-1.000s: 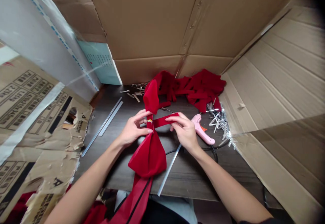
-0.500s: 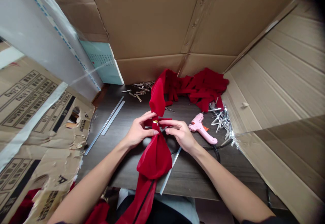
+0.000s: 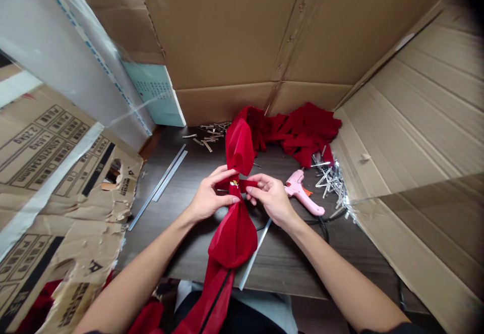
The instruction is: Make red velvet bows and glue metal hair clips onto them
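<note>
A large red fabric bow [image 3: 233, 233] stands on end over the dark wooden table [image 3: 181, 213], one loop up, one loop down toward me. My left hand [image 3: 208, 197] pinches its gathered middle, where a small gold tie shows. My right hand [image 3: 269, 198] is closed on a short red fabric strip [image 3: 247, 185] and holds it against the bow's middle from the right. Long red tails hang off the table's near edge.
A pink glue gun [image 3: 302, 192] with a black cord lies right of my hand. Behind are a heap of red fabric [image 3: 298, 132], metal clips [image 3: 207, 133] and shiny silver pieces [image 3: 333, 177]. Glue sticks [image 3: 166, 177] lie left. Cardboard walls [image 3: 234, 36] enclose the table.
My right hand has drawn the red strip in from the right, so the strip now looks much shorter and sits tight at the bow's middle. The bow's upper loop has shifted a little right.
</note>
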A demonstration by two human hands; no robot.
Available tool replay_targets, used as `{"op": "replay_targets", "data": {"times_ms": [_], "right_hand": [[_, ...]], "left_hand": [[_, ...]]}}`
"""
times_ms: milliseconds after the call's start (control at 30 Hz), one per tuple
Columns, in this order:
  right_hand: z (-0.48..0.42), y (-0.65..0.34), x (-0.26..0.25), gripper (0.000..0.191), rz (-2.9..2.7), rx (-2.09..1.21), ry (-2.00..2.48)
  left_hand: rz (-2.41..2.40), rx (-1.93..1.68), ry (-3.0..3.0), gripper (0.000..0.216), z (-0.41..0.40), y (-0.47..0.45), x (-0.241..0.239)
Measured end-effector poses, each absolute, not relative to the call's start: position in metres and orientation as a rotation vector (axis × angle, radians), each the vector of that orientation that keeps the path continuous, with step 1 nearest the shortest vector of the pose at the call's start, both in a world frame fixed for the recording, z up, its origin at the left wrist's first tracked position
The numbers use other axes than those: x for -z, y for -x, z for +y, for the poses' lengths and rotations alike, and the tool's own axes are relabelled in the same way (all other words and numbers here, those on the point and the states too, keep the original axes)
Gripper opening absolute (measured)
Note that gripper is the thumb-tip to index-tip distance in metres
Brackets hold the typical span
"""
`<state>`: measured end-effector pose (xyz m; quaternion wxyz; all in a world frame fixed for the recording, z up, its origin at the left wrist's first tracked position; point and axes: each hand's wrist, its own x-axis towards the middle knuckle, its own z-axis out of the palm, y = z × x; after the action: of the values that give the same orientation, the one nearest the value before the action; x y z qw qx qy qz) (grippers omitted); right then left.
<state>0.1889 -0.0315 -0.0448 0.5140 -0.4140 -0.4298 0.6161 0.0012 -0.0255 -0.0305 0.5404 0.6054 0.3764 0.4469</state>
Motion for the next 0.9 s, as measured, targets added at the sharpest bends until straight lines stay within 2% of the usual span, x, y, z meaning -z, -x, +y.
{"op": "replay_targets", "data": {"times_ms": [600,700,800,900], "right_hand": [[-0.0317,-0.1876,0.0491,0.023,-1.069,-1.605,0.966],[-0.0315,-0.1868,0.0503,0.016,-1.116,-1.473,1.02],[-0.0297,-0.1893,0.0503,0.007,-1.228,-1.194,1.039],[-0.0284,-0.1925,0.0503,0.015,-1.307,-0.99,1.011]], "left_hand": [[0.905,-1.04,-1.616,0.06,-0.023,-0.0009,0.0324],[0.862,-1.038,-1.567,0.062,-0.0235,-0.0016,0.0351],[0.842,-1.053,-1.497,0.066,-0.025,-0.0018,0.0377],[0.845,-1.041,-1.436,0.067,-0.0277,-0.0018,0.0376]]}}
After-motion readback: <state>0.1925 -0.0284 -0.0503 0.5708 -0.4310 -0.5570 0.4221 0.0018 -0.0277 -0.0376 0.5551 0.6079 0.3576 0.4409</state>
